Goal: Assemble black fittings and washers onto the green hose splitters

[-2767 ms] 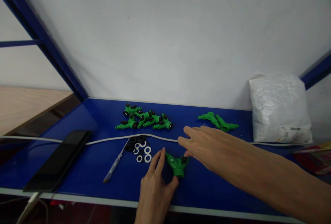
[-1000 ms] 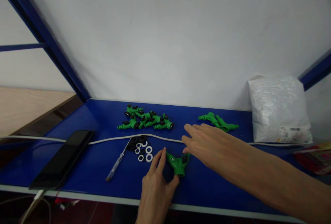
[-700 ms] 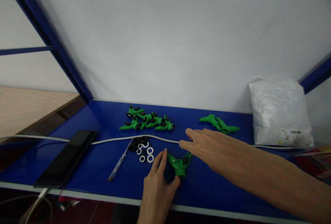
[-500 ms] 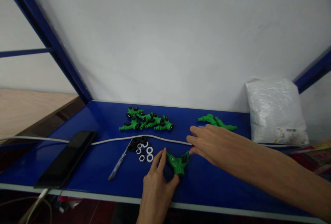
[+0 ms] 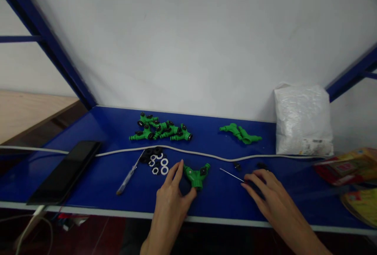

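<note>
Though earlier by green connector [image 5: 195, 178], right hand [image 5: 270, 195] now at rod [image 5: 231, 174]

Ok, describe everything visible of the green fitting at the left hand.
The Y-shaped green fitting looks plastic: two arms, a wider collar, a black knob on the right arm and a pale spot on the left. It lies on the blue tabletop, collar toward the person, the left hand holding it.

Single head-worn view, facing forward and down, blue table [image 5: 219, 200] near below
</note>
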{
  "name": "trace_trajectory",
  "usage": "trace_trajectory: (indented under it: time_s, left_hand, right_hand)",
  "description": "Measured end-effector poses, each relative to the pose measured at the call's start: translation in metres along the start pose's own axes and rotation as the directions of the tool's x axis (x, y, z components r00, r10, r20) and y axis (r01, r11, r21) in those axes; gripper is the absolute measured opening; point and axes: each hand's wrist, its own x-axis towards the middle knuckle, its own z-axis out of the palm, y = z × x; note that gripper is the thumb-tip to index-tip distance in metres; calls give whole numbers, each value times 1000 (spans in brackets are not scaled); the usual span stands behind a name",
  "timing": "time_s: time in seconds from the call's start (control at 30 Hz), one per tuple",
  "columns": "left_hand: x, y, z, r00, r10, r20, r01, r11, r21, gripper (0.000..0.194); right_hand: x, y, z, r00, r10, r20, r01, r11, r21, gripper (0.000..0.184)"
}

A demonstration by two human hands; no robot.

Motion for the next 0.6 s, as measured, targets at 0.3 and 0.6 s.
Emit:
trace_trajectory:
  time_s: [0.3,0.6]
  left_hand:
    - [-1,4,-3,1000,0,-5,0,1000,-30,65]
    - [-2,8,-6,1000,-8,10,9,998,-59,70]
  right_hand:
    - [33,-5,7,994,106,-15,-106,994,2,26]
    - [46,-16,18,982,189,-9,-185,971,150,35]
